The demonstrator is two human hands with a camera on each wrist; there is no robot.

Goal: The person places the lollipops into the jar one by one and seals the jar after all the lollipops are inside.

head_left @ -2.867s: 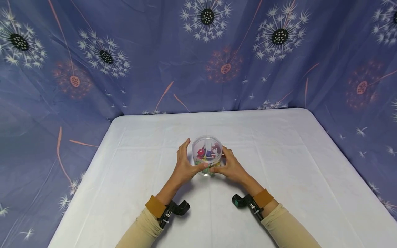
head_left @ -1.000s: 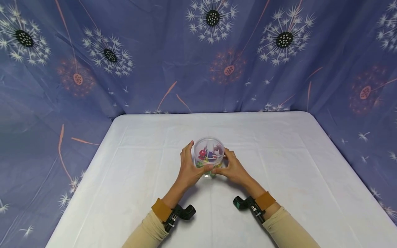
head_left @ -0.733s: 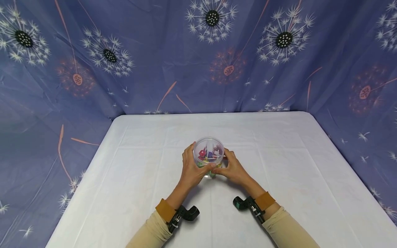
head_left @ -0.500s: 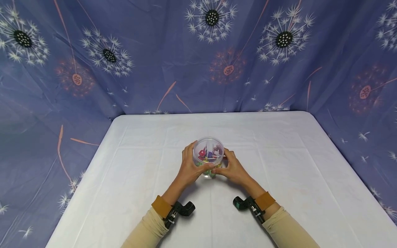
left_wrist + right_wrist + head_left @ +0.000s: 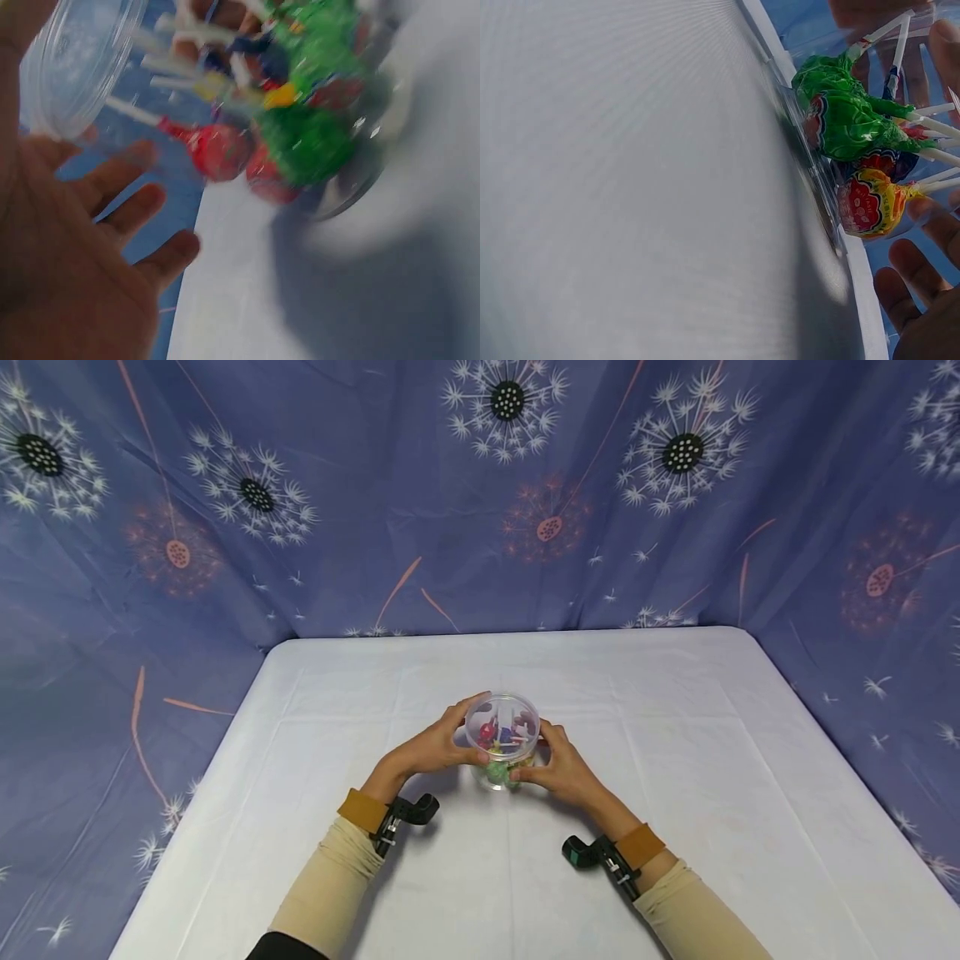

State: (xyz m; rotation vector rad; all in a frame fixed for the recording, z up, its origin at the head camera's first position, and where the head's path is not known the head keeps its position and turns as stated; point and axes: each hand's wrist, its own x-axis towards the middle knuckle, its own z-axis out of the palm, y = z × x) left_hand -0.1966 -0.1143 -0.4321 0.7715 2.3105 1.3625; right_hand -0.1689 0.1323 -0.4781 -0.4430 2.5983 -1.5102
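A clear round jar (image 5: 498,787) of wrapped lollipops stands upright on the white-covered table near its middle. Green, red and yellow wrappers and white sticks show through its wall, with a green lollipop (image 5: 304,146) near the bottom. At its top, my left hand (image 5: 429,748) holds the clear lid (image 5: 46,82), fingers round the far left side and thumb at the near edge. My right hand (image 5: 561,770) grips the jar's right side, thumb in front. In the right wrist view, a yellow-and-red lollipop (image 5: 870,204) lies close to the right fingers.
The white cloth (image 5: 675,760) spreads all around the jar. Blue curtains (image 5: 360,527) with dandelion prints stand behind the table and along both sides. A black camera mount (image 5: 405,817) juts from the left wrist, another camera mount (image 5: 600,853) from the right.
My left hand has turned about the jar top: its wrist swung left and away, its fingers went farther round the far side, and its thumb slid left. The right hand stays put.
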